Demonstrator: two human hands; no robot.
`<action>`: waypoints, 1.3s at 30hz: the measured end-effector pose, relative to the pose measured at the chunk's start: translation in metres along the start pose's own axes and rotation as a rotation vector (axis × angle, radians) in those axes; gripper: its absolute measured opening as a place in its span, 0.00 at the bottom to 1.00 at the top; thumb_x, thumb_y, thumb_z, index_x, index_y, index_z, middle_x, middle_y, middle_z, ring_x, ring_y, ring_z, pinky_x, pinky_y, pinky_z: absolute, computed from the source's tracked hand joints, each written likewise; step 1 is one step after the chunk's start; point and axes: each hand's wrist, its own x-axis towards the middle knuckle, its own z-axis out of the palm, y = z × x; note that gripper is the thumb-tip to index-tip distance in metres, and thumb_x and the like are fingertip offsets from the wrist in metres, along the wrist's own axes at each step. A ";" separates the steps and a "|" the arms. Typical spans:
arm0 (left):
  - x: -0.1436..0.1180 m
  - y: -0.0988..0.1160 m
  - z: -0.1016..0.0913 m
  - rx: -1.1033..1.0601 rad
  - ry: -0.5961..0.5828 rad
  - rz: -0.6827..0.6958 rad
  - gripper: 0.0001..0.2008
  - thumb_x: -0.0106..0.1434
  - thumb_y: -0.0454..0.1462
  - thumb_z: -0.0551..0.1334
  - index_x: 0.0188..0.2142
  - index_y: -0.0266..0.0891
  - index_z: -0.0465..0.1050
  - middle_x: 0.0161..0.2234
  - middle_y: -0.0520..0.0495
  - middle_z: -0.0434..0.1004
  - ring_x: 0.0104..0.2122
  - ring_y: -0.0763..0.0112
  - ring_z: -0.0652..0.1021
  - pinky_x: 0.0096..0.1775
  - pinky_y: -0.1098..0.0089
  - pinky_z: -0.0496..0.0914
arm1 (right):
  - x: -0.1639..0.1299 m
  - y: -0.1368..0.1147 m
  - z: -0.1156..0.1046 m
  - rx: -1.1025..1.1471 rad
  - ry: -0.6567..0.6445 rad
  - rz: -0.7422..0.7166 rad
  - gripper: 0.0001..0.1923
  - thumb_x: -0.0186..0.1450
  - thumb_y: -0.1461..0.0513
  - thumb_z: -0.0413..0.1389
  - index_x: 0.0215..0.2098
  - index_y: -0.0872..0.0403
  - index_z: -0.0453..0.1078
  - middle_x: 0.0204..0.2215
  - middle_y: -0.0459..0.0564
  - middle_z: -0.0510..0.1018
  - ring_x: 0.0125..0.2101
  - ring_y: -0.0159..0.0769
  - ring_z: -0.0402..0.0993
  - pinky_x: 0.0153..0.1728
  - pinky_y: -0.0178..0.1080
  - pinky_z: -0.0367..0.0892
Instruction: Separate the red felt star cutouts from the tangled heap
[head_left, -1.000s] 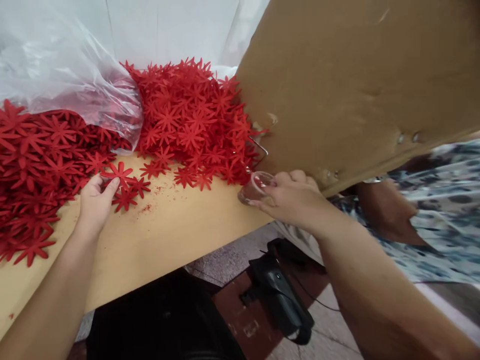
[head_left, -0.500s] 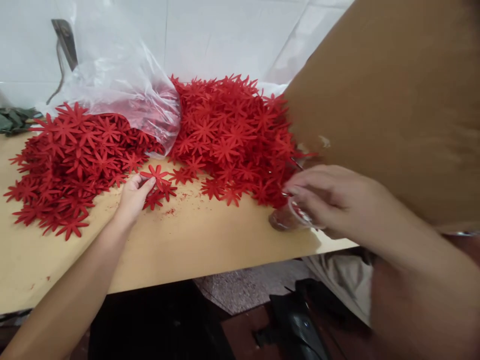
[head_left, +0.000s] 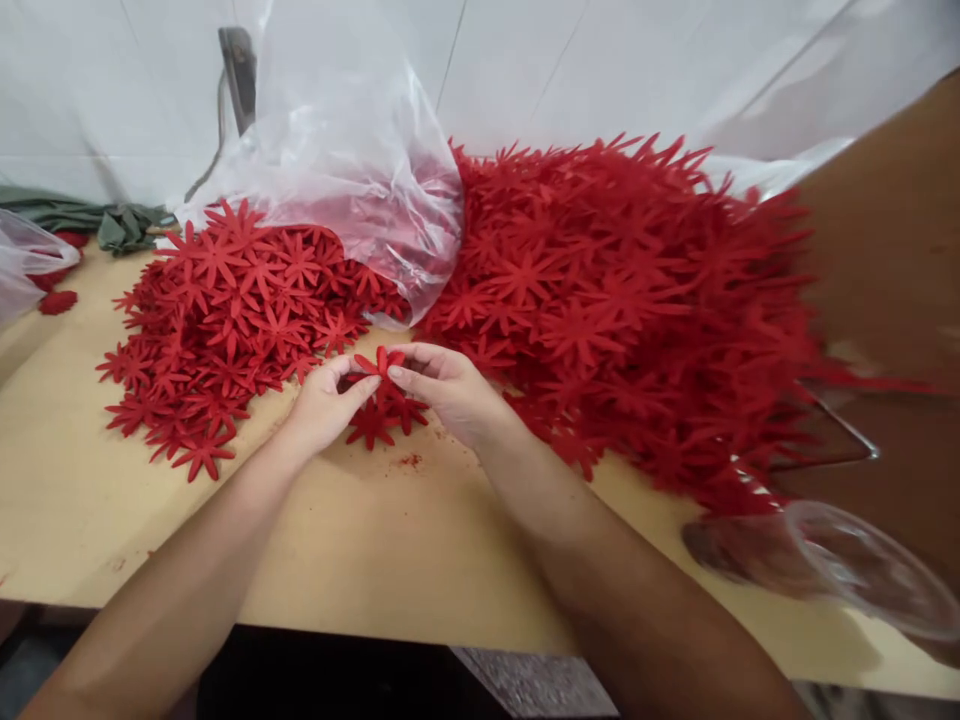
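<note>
Thumb and fingers of my left hand (head_left: pixel 326 405) pinch a red artificial flower piece (head_left: pixel 382 360) with narrow petals. From the other side, my right hand (head_left: pixel 446 388) also pinches it, thumb facing the left thumb. Whether anything small is in the right fingertips is hidden. A few similar flower pieces (head_left: pixel 379 422) lie on the table just below the hands. To the left spreads a pile of red flower pieces (head_left: pixel 232 330), partly under a clear plastic bag (head_left: pixel 360 150). A larger red heap (head_left: pixel 585 290) fills the right side.
At the right stands a clear plastic cup (head_left: pixel 870 575), with a thin bent metal piece (head_left: pixel 847 425) above it. A brown board or box (head_left: pixel 892 230) rises behind. Green leaf-like pieces (head_left: pixel 124 230) and another plastic bag (head_left: pixel 22 265) lie far left on the table (head_left: pixel 360 560).
My right hand has moved left from beside the cup to the flower piece in my left hand, and now grips it too. The view has shifted rightward on the scene's left side.
</note>
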 end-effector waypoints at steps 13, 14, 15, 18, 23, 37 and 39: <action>-0.004 -0.011 0.001 0.166 0.089 0.054 0.06 0.53 0.34 0.60 0.33 0.37 0.70 0.31 0.49 0.73 0.31 0.75 0.72 0.37 0.72 0.67 | -0.009 0.012 -0.007 -0.489 0.240 -0.249 0.09 0.55 0.57 0.56 0.24 0.55 0.65 0.21 0.43 0.66 0.24 0.27 0.60 0.26 0.34 0.58; -0.005 -0.011 0.001 0.165 0.099 0.063 0.06 0.53 0.34 0.60 0.33 0.37 0.70 0.31 0.49 0.73 0.30 0.75 0.72 0.36 0.73 0.67 | -0.009 0.012 -0.007 -0.514 0.251 -0.275 0.10 0.56 0.57 0.55 0.23 0.55 0.64 0.21 0.43 0.65 0.24 0.27 0.58 0.25 0.34 0.57; -0.006 -0.010 0.001 0.170 0.105 0.070 0.07 0.53 0.34 0.60 0.34 0.37 0.70 0.31 0.50 0.73 0.29 0.76 0.72 0.34 0.73 0.66 | -0.010 0.012 -0.006 -0.528 0.255 -0.292 0.11 0.57 0.57 0.54 0.22 0.55 0.63 0.20 0.43 0.63 0.23 0.27 0.57 0.25 0.34 0.56; -0.009 -0.005 0.003 0.191 0.110 0.094 0.10 0.53 0.34 0.61 0.36 0.38 0.72 0.32 0.49 0.72 0.29 0.77 0.71 0.32 0.75 0.66 | -0.012 0.012 -0.005 -0.551 0.238 -0.309 0.14 0.58 0.55 0.52 0.19 0.54 0.59 0.18 0.42 0.59 0.22 0.27 0.55 0.23 0.33 0.53; -0.012 -0.001 0.004 0.137 0.057 0.097 0.12 0.56 0.39 0.59 0.39 0.37 0.72 0.37 0.46 0.72 0.35 0.74 0.72 0.37 0.73 0.66 | -0.015 0.014 -0.001 -0.611 0.208 -0.294 0.17 0.57 0.54 0.54 0.18 0.53 0.55 0.17 0.41 0.56 0.21 0.26 0.51 0.21 0.33 0.50; -0.009 -0.001 0.003 0.167 0.078 0.154 0.07 0.54 0.33 0.60 0.33 0.38 0.74 0.35 0.48 0.71 0.37 0.73 0.72 0.39 0.73 0.67 | -0.018 0.019 0.010 -0.373 -0.024 -0.189 0.18 0.56 0.48 0.54 0.28 0.55 0.63 0.21 0.42 0.63 0.23 0.25 0.58 0.25 0.33 0.58; -0.008 -0.001 0.003 0.139 0.067 0.106 0.07 0.55 0.33 0.59 0.34 0.38 0.74 0.35 0.48 0.72 0.35 0.74 0.72 0.39 0.72 0.67 | -0.019 0.018 0.011 -0.355 -0.061 -0.186 0.17 0.54 0.50 0.57 0.32 0.55 0.64 0.25 0.44 0.68 0.25 0.27 0.62 0.27 0.33 0.60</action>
